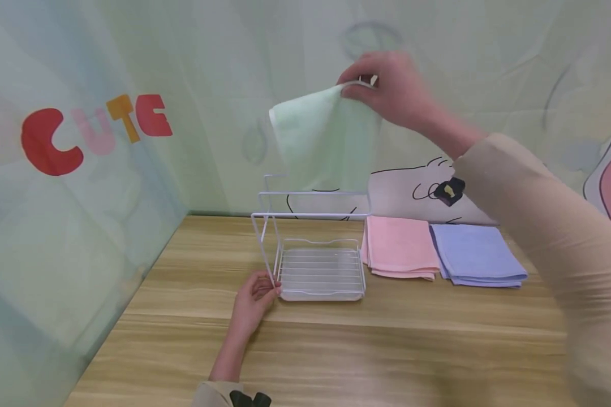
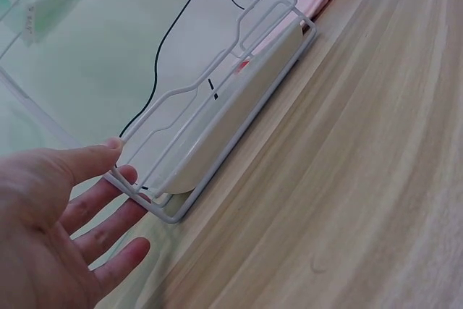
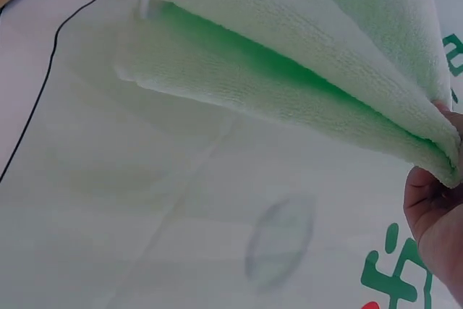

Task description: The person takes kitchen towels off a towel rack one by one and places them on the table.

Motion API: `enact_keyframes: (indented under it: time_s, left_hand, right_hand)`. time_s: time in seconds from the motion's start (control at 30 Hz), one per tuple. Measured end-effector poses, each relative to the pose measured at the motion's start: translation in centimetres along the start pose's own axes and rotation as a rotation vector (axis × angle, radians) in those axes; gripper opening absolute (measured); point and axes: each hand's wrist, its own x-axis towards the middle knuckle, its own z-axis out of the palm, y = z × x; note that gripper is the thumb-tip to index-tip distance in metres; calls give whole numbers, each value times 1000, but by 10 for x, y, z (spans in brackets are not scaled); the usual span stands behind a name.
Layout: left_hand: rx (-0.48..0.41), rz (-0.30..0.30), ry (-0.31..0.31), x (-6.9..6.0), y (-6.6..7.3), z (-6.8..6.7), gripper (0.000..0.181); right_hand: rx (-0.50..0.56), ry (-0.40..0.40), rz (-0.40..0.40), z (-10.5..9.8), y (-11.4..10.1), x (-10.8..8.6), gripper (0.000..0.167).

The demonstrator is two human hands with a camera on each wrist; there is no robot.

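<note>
My right hand pinches the top edge of a light green towel and holds it up above a white wire rack. In the right wrist view the green towel hangs folded, with a gap between its layers. My left hand grips the rack's front left corner low at the table. The left wrist view shows the thumb and fingers of my left hand around the rack's wire. A pale tray sits in the bottom of the rack.
A folded pink towel lies just right of the rack, and a folded blue towel lies beside it. All stand on a wooden table. A printed curtain hangs along the back and left.
</note>
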Motion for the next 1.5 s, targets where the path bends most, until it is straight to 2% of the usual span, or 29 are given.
enact_keyframes:
  time_s: [0.2, 0.37, 0.63, 0.77, 0.97, 1.13, 1.5]
  left_hand:
    - [8, -6, -5, 2, 1, 0, 34]
    - [11, -3, -6, 2, 3, -1, 37]
    - [-2, 10, -13, 0, 4, -1, 32]
    - [-12, 12, -12, 2, 3, -2, 32]
    - [-24, 5, -12, 4, -1, -4, 34]
    - [-17, 8, -8, 3, -1, -5, 34]
    - [-14, 1, 2, 2, 0, -8, 30]
  right_hand:
    - [-42, 63, 55, -29, -1, 3, 20]
    - [-89, 80, 77, -45, 9, -2, 20]
    - [-131, 84, 123, -65, 42, -27, 19]
    - [-174, 53, 143, -72, 55, -45, 20]
    - [-229, -31, 164, -73, 68, -74, 24]
    - [-252, -67, 127, -67, 77, -96, 20]
    - [-204, -153, 85, -41, 87, -132, 13]
